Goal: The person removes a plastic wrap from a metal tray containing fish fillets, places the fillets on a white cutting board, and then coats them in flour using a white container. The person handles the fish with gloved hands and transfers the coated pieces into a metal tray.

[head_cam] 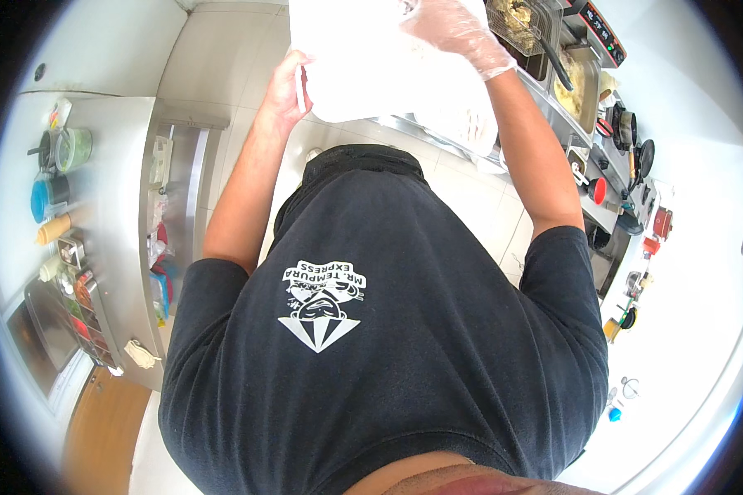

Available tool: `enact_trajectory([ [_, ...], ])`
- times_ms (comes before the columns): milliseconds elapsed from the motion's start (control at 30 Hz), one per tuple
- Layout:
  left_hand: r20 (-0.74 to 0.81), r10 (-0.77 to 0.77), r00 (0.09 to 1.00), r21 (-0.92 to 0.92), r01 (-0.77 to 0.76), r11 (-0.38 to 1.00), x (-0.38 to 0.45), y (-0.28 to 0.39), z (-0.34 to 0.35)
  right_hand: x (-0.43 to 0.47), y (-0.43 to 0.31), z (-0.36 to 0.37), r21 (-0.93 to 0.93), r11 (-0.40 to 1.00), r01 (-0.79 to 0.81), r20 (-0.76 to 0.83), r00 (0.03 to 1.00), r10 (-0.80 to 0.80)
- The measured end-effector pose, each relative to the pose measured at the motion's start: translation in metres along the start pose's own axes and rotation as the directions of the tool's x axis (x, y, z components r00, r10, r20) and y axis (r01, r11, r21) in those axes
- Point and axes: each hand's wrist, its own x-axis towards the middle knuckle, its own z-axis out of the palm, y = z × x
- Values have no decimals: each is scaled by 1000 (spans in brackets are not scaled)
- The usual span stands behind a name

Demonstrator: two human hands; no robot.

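Observation:
My bare left hand [290, 86] grips the near left edge of a broad white tray or bin [371, 68], its thumb on top at the rim. Glare washes out the tray's surface, and the top of the picture cuts it off. In a clear plastic glove, my right hand [449, 31] reaches over the tray's right part. Its fingertips are lost in the glare at the top edge, so what they hold or touch cannot be made out. Below that hand, a second pale, overexposed thing [464, 127] lies by the steel counter edge.
At upper right, a wire basket [520, 25] holds fried food, with a black-handled utensil [556, 65] across it. Beside it is a steel pan [573, 86] of yellowish bits. Pans [625, 130] line the right counter. A steel counter [117, 185] at left bears tubs and a condiment tray [86, 318].

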Motion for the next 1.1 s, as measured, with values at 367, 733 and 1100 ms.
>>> enact_trajectory([
  [367, -44, 8, 999, 7, -8, 1000, -2, 8, 0, -17, -45, -93, 62, 987, -148, 93, 986, 142],
  [733, -56, 5, 998, 7, -4, 1000, -4, 11, -3, -26, -10, -13, -277, 914, -296, 178, 919, 352],
  [1100, -17, 10, 1000, 13, -10, 1000, 3, 12, -11, -37, -16, -9, -165, 955, -245, 43, 966, 255],
])
